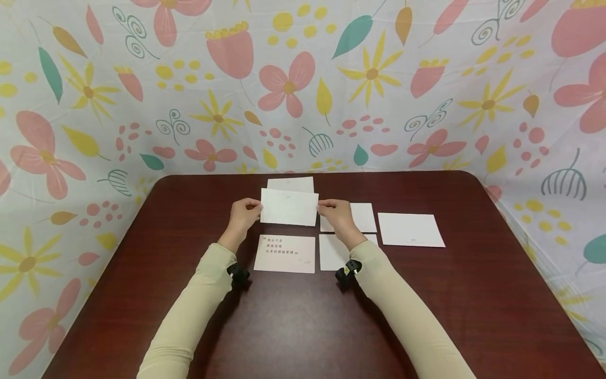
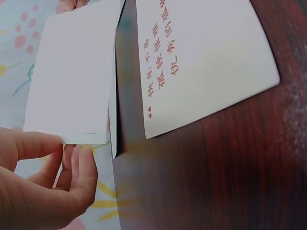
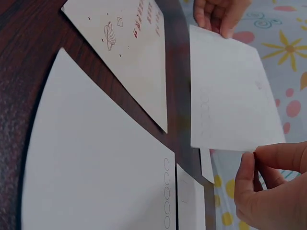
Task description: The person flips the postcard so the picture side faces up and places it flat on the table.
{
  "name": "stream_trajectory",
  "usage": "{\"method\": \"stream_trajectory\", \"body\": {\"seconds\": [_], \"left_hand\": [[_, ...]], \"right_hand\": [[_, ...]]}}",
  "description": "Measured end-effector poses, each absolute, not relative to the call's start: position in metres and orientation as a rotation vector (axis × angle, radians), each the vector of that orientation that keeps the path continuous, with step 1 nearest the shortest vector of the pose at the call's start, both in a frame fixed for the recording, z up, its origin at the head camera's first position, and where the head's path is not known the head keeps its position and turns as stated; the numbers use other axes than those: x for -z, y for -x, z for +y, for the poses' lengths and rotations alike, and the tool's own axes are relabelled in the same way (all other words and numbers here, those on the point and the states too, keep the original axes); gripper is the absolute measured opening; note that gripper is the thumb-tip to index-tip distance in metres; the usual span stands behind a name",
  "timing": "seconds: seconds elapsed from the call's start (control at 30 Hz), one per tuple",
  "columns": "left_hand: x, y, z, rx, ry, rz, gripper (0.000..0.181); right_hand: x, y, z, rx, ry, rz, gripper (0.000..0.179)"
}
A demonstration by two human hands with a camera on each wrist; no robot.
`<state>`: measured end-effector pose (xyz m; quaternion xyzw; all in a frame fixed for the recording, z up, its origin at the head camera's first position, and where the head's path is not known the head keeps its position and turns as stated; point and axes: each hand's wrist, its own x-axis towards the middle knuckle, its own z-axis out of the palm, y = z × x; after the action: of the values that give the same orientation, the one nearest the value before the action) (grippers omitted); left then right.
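Observation:
A white postcard [image 1: 289, 208] is held up by both hands above the far part of the table. My left hand [image 1: 243, 217] pinches its left edge between thumb and fingers. On the opposite edge, the thumb and fingers of my right hand [image 1: 339, 216] grip it. The right wrist view shows a faint row of printed circles on the raised postcard [image 3: 230, 91]. Partly hidden behind it lies another white card [image 1: 293, 183]. Nearer me is a pale pink card [image 1: 284, 258] with red-brown writing and a small drawing, lying flat.
Under my right wrist lies a white card [image 1: 331, 258], partly covered by the arm. Beyond it is another white card [image 1: 363, 216], and farther right a third [image 1: 411, 230]. The brown table [image 1: 293, 321] meets a flower-patterned cloth [image 1: 293, 131] at its far edge.

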<state>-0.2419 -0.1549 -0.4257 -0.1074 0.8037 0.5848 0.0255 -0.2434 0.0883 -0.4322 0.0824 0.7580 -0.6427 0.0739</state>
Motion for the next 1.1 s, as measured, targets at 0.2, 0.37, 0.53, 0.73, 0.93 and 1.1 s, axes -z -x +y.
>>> {"method": "stream_trajectory", "body": {"seconds": [0.2, 0.37, 0.53, 0.73, 0.93, 1.1], "left_hand": [[0.4248, 0.2427, -0.1546, -1.911, 0.310, 2.426, 0.020], [0.4264, 0.2444, -0.1531, -2.006, 0.324, 2.327, 0.022], [0.4261, 0.2456, -0.1518, -2.076, 0.357, 2.235, 0.030], [0.4245, 0.2443, -0.1518, -2.093, 0.307, 2.202, 0.031], [0.4237, 0.2421, -0.1538, -2.051, 0.262, 2.223, 0.030], [0.4265, 0.2425, -0.1567, -1.943, 0.283, 2.331, 0.030]], "right_hand": [[0.4337, 0.2462, 0.0885, 2.035, -0.249, 2.198, 0.028], [0.4346, 0.2469, 0.0886, 2.122, -0.250, 2.116, 0.028], [0.4345, 0.2474, 0.0887, 2.133, -0.226, 2.101, 0.029], [0.4354, 0.2484, 0.0886, 2.142, -0.238, 2.094, 0.030], [0.4379, 0.2470, 0.0898, 2.095, -0.219, 2.153, 0.031], [0.4393, 0.2462, 0.0885, 2.039, -0.195, 2.234, 0.031]]}}
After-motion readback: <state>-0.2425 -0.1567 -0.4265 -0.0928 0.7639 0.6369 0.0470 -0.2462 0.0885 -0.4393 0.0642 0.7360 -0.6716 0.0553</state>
